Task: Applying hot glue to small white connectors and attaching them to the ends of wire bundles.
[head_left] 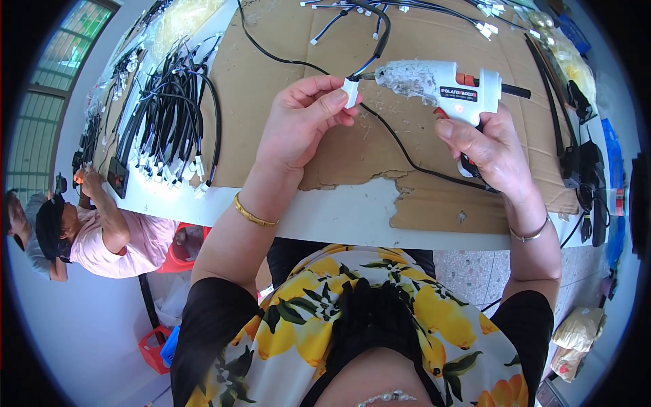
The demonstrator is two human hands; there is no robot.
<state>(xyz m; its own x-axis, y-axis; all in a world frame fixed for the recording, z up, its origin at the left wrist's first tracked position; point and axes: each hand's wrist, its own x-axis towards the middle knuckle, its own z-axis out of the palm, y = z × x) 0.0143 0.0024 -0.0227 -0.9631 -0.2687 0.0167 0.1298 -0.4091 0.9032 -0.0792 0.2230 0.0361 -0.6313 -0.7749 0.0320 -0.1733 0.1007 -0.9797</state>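
Note:
Between the thumb and fingers of my left hand is a white plastic connector, tilted upward. Thin wires leave its top and run into a black cable that curves away to the far side. My right hand is wrapped round the grip of a white glue gun, thumb along its side. Strings of dried glue coat the gun's front. Its nozzle meets or nearly meets the wire end of the connector; whether they touch I cannot tell. A black glue stick sticks out of the gun's back.
Torn cardboard covers the white table. A bundle of black cables with white connectors lies at left, more wire harnesses at the far edge. The gun's black cord crosses the cardboard. Black adapters sit at right. Another person works at left.

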